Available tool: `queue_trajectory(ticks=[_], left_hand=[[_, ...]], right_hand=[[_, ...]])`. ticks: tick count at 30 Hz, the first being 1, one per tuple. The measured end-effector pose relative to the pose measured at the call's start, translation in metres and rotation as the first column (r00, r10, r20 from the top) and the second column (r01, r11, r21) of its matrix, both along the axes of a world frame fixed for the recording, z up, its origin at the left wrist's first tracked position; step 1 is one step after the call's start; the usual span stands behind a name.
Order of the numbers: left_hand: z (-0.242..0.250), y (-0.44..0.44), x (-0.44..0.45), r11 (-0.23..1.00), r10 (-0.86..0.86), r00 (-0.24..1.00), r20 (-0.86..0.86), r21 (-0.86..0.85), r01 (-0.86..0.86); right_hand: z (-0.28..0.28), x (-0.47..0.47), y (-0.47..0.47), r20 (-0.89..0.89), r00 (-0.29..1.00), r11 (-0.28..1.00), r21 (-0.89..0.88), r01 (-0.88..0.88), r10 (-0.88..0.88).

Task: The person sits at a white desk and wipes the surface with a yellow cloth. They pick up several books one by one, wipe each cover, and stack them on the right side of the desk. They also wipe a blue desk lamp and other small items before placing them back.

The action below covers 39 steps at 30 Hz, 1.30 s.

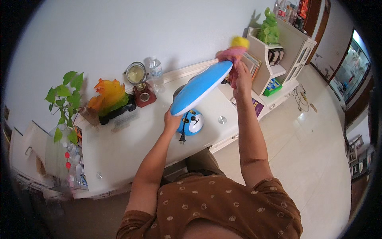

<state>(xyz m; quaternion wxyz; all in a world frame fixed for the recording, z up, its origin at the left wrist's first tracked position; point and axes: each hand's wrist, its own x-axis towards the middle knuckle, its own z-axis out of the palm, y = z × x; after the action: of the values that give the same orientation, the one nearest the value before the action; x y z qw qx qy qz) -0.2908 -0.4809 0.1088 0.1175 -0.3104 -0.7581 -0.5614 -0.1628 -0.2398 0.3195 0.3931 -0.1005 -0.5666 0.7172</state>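
A blue disc-shaped object with a white rim (201,89) is held up tilted above the white desk (119,152). My left hand (173,121) grips its lower left end. At its upper right end, my right hand (242,76) holds a pink cloth (234,53) against it; a yellow piece (240,42), blurred, shows above the cloth. Partly under my left hand, a round blue and white lamp base or toy with an animal face (195,124) sits on the desk. A black two-pin plug on a cord (182,138) hangs over its front.
Along the wall stand a potted vine (69,101), an orange and green ornament (110,97), a dark red stand (144,95) and a plastic water bottle (155,70). To the right is a white shelf unit (264,61) with books and a green figurine (269,28). A cable (301,95) lies on the floor.
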Motion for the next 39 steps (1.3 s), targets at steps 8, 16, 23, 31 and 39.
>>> queue_trajectory(ticks=[8,16,23,31,39], left_hand=[[0.004,0.003,0.025,0.970,0.230,0.949,0.215,0.033,-0.242],[0.004,-0.008,0.054,0.975,0.200,0.980,0.000,0.097,-0.199],[0.015,-0.026,0.059,0.979,0.189,0.968,-0.164,-0.044,-0.199],[-0.030,-0.017,0.034,0.995,-0.056,0.998,0.010,0.079,0.055],[-0.058,-0.025,0.020,0.998,-0.025,0.998,0.059,-0.061,0.029]], right_hand=[[-0.158,0.039,-0.072,0.187,0.956,0.929,-0.335,-0.154,0.226],[-0.062,0.031,-0.161,-0.278,0.953,0.736,0.620,0.273,-0.119],[-0.030,-0.016,-0.148,-0.275,0.882,0.122,0.931,0.343,-0.382],[-0.115,-0.013,-0.181,-0.014,0.961,-0.013,1.000,0.010,-0.275],[-0.144,0.030,-0.172,0.040,0.999,0.511,0.860,-0.015,-0.037]])
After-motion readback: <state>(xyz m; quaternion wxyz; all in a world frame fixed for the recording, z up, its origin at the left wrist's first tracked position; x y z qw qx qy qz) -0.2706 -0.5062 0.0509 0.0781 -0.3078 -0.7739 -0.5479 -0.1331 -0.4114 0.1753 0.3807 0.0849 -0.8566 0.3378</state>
